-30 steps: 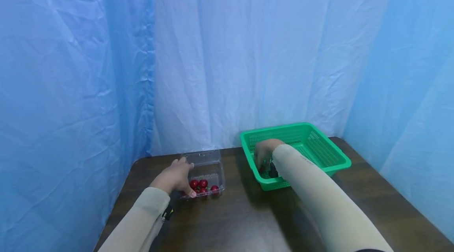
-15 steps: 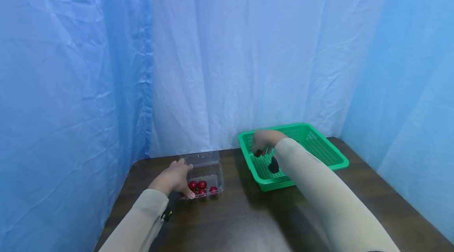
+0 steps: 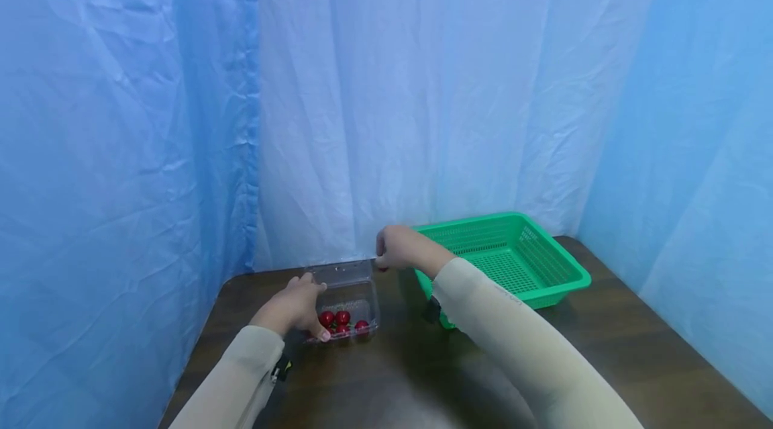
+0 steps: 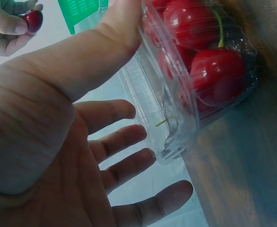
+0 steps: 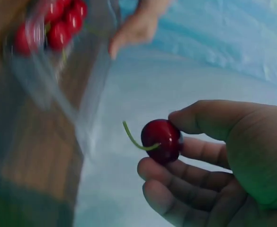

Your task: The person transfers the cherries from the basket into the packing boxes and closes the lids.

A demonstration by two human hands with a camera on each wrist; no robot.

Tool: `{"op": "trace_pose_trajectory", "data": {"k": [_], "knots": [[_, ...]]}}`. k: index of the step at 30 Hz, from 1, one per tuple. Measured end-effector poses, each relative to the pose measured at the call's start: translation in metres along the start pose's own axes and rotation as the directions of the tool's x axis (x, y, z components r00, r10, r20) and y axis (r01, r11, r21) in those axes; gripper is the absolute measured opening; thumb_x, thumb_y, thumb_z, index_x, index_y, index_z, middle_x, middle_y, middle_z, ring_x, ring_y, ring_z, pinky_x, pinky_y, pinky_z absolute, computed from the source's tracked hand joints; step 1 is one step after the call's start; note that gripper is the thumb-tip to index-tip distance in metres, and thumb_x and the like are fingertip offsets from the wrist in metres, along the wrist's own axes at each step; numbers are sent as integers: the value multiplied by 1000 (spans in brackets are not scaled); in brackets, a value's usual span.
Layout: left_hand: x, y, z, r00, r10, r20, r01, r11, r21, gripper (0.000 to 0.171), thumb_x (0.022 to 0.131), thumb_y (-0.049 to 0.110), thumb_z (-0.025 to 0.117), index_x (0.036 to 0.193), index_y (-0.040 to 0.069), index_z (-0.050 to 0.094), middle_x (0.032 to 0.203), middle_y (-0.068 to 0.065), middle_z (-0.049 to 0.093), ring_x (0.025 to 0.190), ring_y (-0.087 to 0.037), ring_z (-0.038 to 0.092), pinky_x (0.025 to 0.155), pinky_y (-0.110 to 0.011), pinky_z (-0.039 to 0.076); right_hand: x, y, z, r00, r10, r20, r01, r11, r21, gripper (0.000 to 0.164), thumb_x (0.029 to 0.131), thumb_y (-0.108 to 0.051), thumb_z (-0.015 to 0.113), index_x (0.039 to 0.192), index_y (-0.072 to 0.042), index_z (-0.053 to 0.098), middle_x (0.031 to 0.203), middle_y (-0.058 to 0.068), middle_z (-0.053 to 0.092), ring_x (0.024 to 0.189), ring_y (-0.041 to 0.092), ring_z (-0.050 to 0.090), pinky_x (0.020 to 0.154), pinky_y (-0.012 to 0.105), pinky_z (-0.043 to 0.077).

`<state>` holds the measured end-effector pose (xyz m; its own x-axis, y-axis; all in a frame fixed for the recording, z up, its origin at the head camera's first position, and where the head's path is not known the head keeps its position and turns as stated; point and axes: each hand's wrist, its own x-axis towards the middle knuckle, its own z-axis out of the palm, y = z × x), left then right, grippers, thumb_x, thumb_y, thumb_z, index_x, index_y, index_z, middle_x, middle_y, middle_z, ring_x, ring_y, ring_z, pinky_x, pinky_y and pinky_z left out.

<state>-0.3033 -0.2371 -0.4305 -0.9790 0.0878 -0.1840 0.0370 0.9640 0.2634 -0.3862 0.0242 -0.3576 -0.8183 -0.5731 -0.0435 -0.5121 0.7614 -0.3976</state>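
Note:
A dark red cherry (image 5: 159, 135) with a curved green stem is pinched between the thumb and fingers of my right hand (image 3: 404, 248). That hand is in the air between the green basket (image 3: 477, 219) and the clear plastic container (image 3: 371, 301). Several red cherries (image 3: 342, 317) lie inside the container, toward its near side, and its lid leans back. My left hand (image 3: 292, 305) rests at the container's left side. Its thumb lies at the near rim, and its other fingers (image 4: 129, 165) are spread loosely by the wall, holding nothing.
The basket stands at the right on a dark wooden table (image 3: 386, 375), its near left part hidden by my right forearm. Blue curtains (image 3: 392, 100) hang behind and on both sides, close to the table's edges.
My right hand has come up out of the basket with the cherry and moved left toward the container. The left hand stays in place.

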Motion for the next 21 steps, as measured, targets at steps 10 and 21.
{"op": "trace_pose_trajectory", "data": {"k": [10, 21], "knots": [[5, -6, -1, 1000, 6, 26, -6, 1000, -8, 114, 70, 42, 110, 168, 14, 57, 170, -22, 50, 150, -45, 50, 112, -72, 59, 10, -30, 71, 999, 18, -46, -16, 998, 60, 14, 101, -23, 86, 88, -19, 82, 80, -6, 76, 70, 12, 69, 65, 29, 61], [4, -8, 3, 1000, 13, -5, -13, 1000, -6, 114, 69, 40, 111, 166, 13, 59, 165, -19, 56, 147, -41, 53, 113, -69, 59, 11, -17, 114, 994, 67, -82, -74, 994, -82, 25, 105, -30, 83, 83, -19, 82, 69, -6, 70, 61, 13, 65, 60, 28, 58]]}}
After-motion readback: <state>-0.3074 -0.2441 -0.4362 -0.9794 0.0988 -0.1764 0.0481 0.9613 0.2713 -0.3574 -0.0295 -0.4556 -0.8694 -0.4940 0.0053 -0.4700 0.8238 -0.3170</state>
